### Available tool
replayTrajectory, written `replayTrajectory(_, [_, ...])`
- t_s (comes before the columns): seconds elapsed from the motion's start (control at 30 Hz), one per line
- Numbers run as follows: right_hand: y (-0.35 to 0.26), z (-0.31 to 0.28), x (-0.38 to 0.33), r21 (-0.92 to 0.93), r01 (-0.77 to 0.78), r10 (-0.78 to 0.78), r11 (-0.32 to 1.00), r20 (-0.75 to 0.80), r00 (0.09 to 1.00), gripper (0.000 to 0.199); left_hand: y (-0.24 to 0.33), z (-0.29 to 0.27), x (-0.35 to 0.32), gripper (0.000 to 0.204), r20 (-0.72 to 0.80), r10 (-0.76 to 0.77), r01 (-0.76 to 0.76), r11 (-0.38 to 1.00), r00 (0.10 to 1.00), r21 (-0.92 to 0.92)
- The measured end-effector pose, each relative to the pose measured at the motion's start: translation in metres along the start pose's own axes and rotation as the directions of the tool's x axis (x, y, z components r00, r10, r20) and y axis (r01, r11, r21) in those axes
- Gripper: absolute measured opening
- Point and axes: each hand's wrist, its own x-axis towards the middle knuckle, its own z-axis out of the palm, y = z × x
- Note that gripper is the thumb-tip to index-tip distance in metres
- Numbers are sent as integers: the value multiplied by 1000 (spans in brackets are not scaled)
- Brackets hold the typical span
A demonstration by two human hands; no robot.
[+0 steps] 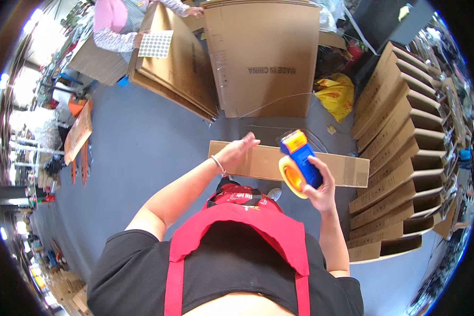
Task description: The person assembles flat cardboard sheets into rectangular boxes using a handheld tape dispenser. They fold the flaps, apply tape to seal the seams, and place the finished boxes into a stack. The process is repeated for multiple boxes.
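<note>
My right hand (324, 192) grips a blue and orange tape dispenser (305, 164) with a yellow-orange tape roll on its left side, held up at chest height. A long, narrow cardboard box (266, 162) lies crosswise in front of me, below both hands. Over its left part, my left hand (239, 151) has its fingers stretched out and nothing in them. Whether that hand touches the cardboard I cannot tell. The dispenser and my right hand cover part of the box's right half.
Several open, upright cardboard boxes (400, 158) stand in a row at the right. Ahead is a tall stack of flat cardboard (268, 63), with a yellow plastic bag (336, 97) beside it. At the upper left a co-worker holds leaning cardboard sheets (179, 68). An orange pallet truck (81, 126) is far left.
</note>
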Motion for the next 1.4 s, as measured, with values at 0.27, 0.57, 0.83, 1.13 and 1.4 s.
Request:
replayTrajectory(0.27, [-44,46,24,-365,248,-83,897,412,907,69,41,15,-85,25,102,-94,134,842,990,-522])
replayTrajectory(0.57, [-61,122,81,-451,361,38,816,665,746,69,3,-74,-109,19,-121,58,-107,884,991,-454])
replayTrajectory(0.83, [-56,130,120,-633,348,238,692,654,718,70,-55,-132,-76,11,-357,16,-208,838,934,-504])
replayTrajectory(1.13, [-51,145,151,-703,350,382,619,659,648,67,-99,-143,-47,16,-350,-62,-139,843,935,-520])
replayTrajectory(1.4, [-47,138,144,-705,313,383,636,641,665,66,-122,-97,-30,21,-522,-39,-235,862,852,-448])
